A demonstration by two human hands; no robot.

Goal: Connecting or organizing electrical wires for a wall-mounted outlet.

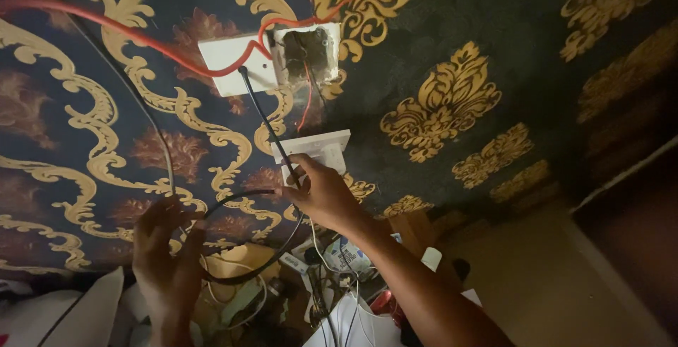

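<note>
Left hand [166,248]: gripping a loop of black cable [263,124] low against the patterned wall.
Right hand [321,192]: pinching that cable beside the white faceplate [314,151].
Open wall box [307,54]: exposing red wires [127,33].
Risk: pulling may be straining the cable's entry at the upper plate [233,61]; fingers are working near bare wiring.

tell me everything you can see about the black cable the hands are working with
The black cable is thin, round and looks rubber-sheathed. Its upper end meets the white wall plate beside an open wall box. It runs down the patterned wall to the right hand, which pinches it, then loops left to the left hand, which grips it, and curves on below. Its far end is hidden.
</note>
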